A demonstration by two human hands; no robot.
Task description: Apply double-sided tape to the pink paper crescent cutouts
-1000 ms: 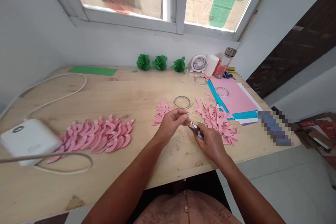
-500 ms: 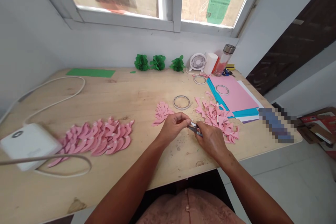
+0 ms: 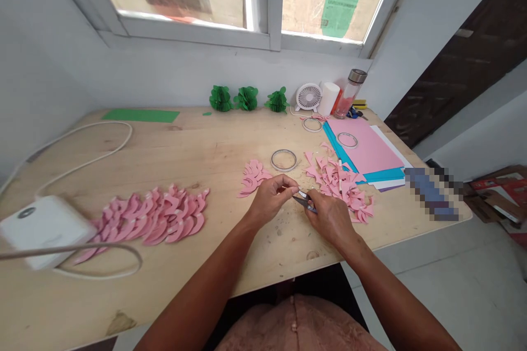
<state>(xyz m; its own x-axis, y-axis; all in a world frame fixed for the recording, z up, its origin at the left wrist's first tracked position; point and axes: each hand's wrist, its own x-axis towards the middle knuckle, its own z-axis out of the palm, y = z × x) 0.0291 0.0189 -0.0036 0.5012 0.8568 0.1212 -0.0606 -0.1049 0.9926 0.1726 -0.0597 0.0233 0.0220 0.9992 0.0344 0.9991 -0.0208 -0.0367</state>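
Note:
My right hand [image 3: 328,213] is closed on small dark-handled scissors [image 3: 306,204], their tips toward my left hand. The fingers of my left hand [image 3: 275,195] pinch a tiny whitish piece [image 3: 302,193] at the scissors; its kind is too small to tell. Beside my left hand lies a small group of curved pink paper pieces [image 3: 252,176]. Pink paper scraps [image 3: 335,178] are heaped beyond my right hand. A thin tape ring [image 3: 284,170] lies behind my hands. Many overlapping pink curved pieces [image 3: 164,219] lie at the left.
A white box-like device [image 3: 47,230] with cables is at the left. Green paper shapes [image 3: 247,98], a small fan [image 3: 308,97] and a glass bottle [image 3: 349,96] stand at the back. Coloured sheets [image 3: 373,148] lie at the right, beside a blurred-out object [image 3: 432,193].
The view has shifted very slightly. Both hands keep nearly the same position, and the scissor blades look a little different in angle.

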